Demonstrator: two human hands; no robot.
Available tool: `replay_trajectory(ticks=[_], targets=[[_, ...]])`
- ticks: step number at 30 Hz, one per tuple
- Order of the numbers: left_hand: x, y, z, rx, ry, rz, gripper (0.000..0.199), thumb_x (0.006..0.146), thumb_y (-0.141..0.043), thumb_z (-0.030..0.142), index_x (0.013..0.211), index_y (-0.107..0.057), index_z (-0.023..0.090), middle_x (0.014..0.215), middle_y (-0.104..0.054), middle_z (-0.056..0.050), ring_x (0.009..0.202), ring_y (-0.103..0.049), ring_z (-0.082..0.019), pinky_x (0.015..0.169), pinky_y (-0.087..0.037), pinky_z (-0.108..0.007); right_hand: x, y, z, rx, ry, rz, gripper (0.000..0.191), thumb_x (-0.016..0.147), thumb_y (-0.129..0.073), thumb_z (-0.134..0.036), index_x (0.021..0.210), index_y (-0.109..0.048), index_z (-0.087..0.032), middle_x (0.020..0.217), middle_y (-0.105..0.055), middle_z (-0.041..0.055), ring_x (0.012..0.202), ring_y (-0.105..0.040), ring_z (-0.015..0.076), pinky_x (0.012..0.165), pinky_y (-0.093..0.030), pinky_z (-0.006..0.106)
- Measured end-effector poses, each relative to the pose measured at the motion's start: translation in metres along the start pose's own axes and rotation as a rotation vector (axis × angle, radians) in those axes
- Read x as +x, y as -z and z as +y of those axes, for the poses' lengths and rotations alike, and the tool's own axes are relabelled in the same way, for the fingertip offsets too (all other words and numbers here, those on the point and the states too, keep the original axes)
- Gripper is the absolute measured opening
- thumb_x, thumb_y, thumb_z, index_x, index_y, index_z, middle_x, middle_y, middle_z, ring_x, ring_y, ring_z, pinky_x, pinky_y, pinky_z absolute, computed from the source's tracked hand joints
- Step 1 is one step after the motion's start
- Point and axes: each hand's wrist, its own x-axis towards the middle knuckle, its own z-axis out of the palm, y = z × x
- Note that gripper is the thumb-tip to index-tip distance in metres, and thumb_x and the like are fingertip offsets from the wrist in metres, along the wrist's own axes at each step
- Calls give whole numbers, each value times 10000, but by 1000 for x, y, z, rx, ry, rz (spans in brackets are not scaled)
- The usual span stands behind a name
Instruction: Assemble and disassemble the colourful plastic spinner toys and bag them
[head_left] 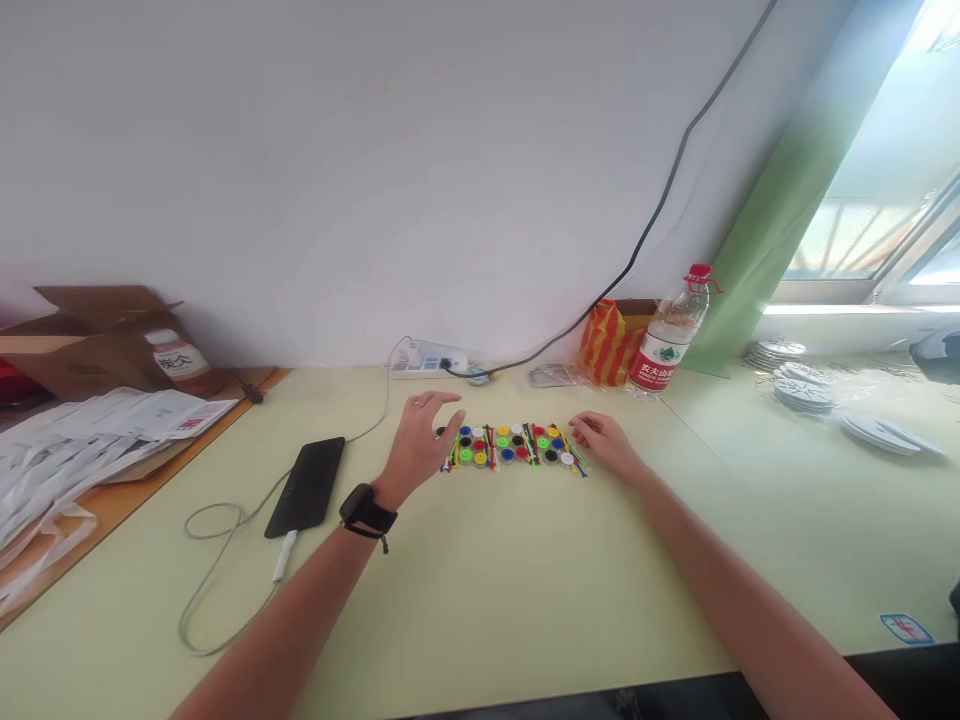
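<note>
- Bare forearms (pixel 292 610), nearest the camera, stretch across the pale surface (pixel 540 580).
- Left hand (pixel 418 437): open, thumb and fingers apart, at the left end of the colourful discs (pixel 504 442).
- Right hand (pixel 602 441): fingers curled near their right end; any grip cannot be told.
- Thin coloured strips (pixel 491 450) stand between disc groups.

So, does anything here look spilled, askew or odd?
Nothing looks spilled. The dark cable stands out, sagging diagonally across the wall to the power strip; the pale cord by the phone lies in loops. The coloured discs, by contrast, sit in neat rows.
</note>
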Motion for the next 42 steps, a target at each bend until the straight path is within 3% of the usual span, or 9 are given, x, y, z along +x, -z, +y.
replay_trajectory(ticks=[5,11,15,20,26,31,34,38,42], targets=[[-37,-10,-35,51,123,-18,394,1020,-520,420,1337,-593,198,1357,-631,-123,1332,-486,-317,1136,-399,-483,1,-4,-4,-31,-35,61,411,947,-456,-537,850,-668,-199,725,-690,68,668,-644,199,622,-519,310],[-49,-26,-64,26,230,-129,539,1048,-422,498,1467,-493,167,1517,-516,-174,1510,-334,-330,1214,-299,-526,-8,-6,-16,-210,14,67,245,885,-588,-450,816,-666,-228,664,-672,26,619,-579,189,601,-419,300],[-50,-33,-69,20,259,-116,544,1058,-382,509,1466,-483,164,1523,-513,-190,1533,-317,-322,1225,-265,-543,-12,-3,-23,-361,-19,13,215,890,-595,-418,796,-647,-231,603,-659,9,557,-580,179,558,-377,283],[-48,-33,-69,27,273,-127,526,1060,-371,496,1435,-503,152,1513,-521,-194,1510,-353,-309,1225,-268,-530,-16,-10,-27,-315,-29,-53,243,939,-521,-429,852,-631,-231,565,-646,-16,441,-542,153,506,-383,274],[-48,-31,-69,10,253,-114,476,1053,-408,473,1389,-534,160,1474,-549,-187,1442,-432,-308,1209,-276,-538,-8,-4,-20,-310,3,-13,224,912,-521,-399,815,-640,-236,626,-677,14,558,-580,180,560,-389,291],[-45,-26,-64,-18,273,-30,387,1006,-498,463,1261,-615,197,1338,-627,-153,1270,-527,-308,1089,-397,-498,-1,3,-7,-299,5,28,198,837,-577,-377,725,-653,-233,628,-669,28,608,-569,194,592,-377,298],[-41,-19,-56,-48,312,67,278,977,-521,454,912,-648,215,1036,-683,-97,1027,-569,-275,897,-467,-406,-1,4,-3,-253,-9,34,245,843,-580,-423,708,-652,-232,634,-672,28,609,-571,193,598,-392,297],[-37,-9,-45,-97,381,101,523,1013,-421,518,586,-314,237,564,-408,1,620,-455,-184,596,-365,-312,-1,8,1,-161,-53,59,449,901,-522,-593,642,-566,-228,571,-622,18,532,-529,175,565,-405,299],[-36,-3,-44,-167,423,109,536,1033,-365,549,621,-214,241,534,-255,31,518,-318,-143,521,-226,-315,-2,10,5,-91,-99,113,599,871,-512,-739,558,-496,-228,476,-519,4,463,-470,162,521,-382,307]])
